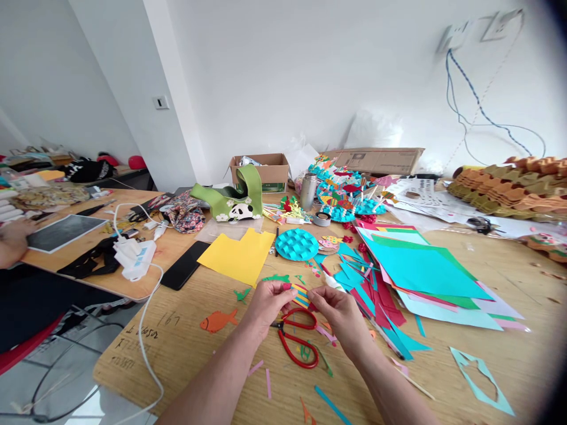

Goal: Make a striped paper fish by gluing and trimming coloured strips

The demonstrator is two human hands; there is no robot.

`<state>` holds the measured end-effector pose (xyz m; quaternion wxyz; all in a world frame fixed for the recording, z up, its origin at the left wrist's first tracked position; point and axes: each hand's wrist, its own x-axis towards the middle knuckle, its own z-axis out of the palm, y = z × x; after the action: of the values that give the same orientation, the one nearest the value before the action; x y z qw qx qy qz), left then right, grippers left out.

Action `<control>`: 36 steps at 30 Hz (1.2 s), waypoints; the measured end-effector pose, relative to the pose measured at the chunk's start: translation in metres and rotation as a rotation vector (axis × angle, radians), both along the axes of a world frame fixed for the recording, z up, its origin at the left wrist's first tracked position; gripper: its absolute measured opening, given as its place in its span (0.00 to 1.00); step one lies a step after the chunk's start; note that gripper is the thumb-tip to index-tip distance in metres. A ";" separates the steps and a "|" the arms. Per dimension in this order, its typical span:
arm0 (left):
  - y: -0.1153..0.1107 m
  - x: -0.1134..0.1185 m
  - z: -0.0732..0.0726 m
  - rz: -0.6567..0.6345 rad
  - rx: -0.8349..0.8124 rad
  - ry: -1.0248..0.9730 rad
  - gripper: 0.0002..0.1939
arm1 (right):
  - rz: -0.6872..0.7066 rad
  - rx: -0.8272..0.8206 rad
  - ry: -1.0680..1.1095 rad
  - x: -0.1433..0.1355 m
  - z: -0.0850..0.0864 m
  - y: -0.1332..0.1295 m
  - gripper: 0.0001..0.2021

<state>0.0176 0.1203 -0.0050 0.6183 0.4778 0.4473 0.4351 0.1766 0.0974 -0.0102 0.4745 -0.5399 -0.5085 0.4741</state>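
Between my two hands is a small piece of paper with yellow, blue and red stripes (300, 294). My left hand (264, 307) pinches its left end with thumb and fingers. At the opposite end, the fingers of my right hand (337, 313) are closed on it. Just below lie scissors with red loop handles (284, 349), their blades partly hidden by my left hand. An orange paper fish (218, 320) lies left of my left hand. Beyond the hands are a woven blue paper disc (296, 244) and a white glue bottle (333, 283).
Yellow paper (239, 257) and a black phone (181, 264) lie to the left, near a white power strip (136, 258). Stacked coloured sheets (434, 271) cover the right. A steel flask (309, 192) stands at the back. Another person's hand (15, 239) is at far left.
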 end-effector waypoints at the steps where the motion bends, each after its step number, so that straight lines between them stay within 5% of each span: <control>1: 0.000 0.000 0.000 0.006 -0.001 -0.006 0.14 | 0.001 -0.002 0.003 0.000 0.001 0.000 0.24; 12: 0.001 0.000 0.000 0.055 -0.017 -0.113 0.15 | 0.074 0.020 -0.072 -0.002 0.001 -0.001 0.24; 16: 0.005 -0.002 -0.001 0.230 -0.013 -0.226 0.15 | 0.111 0.190 -0.449 -0.004 0.002 -0.006 0.19; 19: 0.008 -0.004 0.001 0.288 -0.005 -0.253 0.14 | 0.276 0.328 -0.817 -0.008 0.005 -0.012 0.09; 23: 0.008 -0.005 0.004 0.313 0.018 -0.229 0.13 | 0.445 0.343 -1.145 -0.015 0.004 -0.017 0.09; 30: 0.008 -0.007 0.004 0.345 0.057 -0.185 0.10 | 0.386 0.354 -1.291 -0.019 -0.003 -0.017 0.03; 36: 0.013 -0.012 0.007 0.391 0.077 -0.239 0.12 | 0.181 0.288 -1.046 -0.009 -0.003 -0.007 0.06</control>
<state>0.0052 0.1330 0.0018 0.5521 0.3502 0.4383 0.6168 0.1679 0.0902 -0.0133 0.1850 -0.5871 -0.7808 0.1071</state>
